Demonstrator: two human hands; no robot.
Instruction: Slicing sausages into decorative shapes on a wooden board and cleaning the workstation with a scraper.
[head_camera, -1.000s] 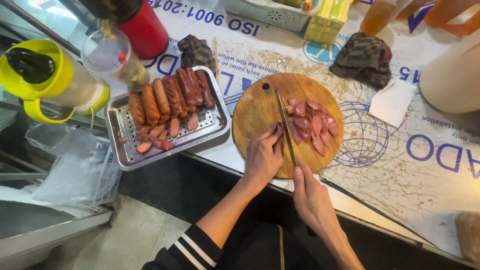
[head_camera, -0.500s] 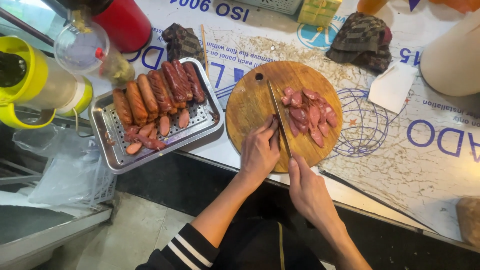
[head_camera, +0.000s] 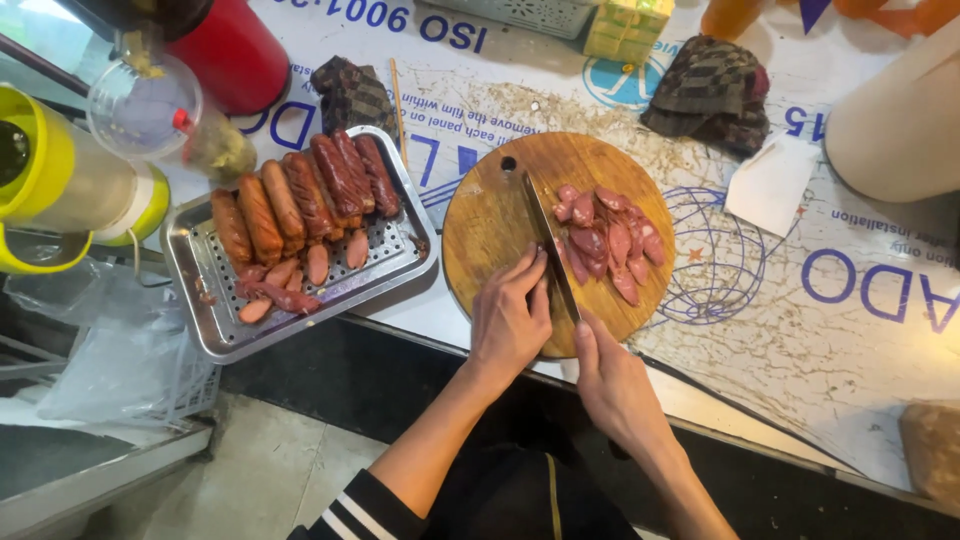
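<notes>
A round wooden cutting board (head_camera: 490, 215) lies at the table's front edge with a pile of sliced sausage (head_camera: 607, 241) on its right half. My right hand (head_camera: 612, 380) grips the handle of a long knife (head_camera: 545, 235), whose blade lies across the board beside the slices. My left hand (head_camera: 510, 315) rests on the board's near edge, fingertips against the blade's left side. Left of the board stands a perforated metal tray (head_camera: 400, 262) with several whole sausages (head_camera: 300, 195) and a few cut pieces (head_camera: 285, 290).
A red cylinder (head_camera: 225, 45), a clear plastic bottle (head_camera: 165, 115) and a yellow-lidded jug (head_camera: 60, 185) stand at the left. Two dark cloths (head_camera: 712, 90) (head_camera: 350, 92), a white paper (head_camera: 770, 180), a skewer (head_camera: 398, 95) and a yellow-green box (head_camera: 625, 25) lie on the printed table cover. Clear plastic bags (head_camera: 100, 340) hang lower left.
The view has shifted slightly. My left hand has slid up onto the board against the knife blade. The knife stays across the board.
</notes>
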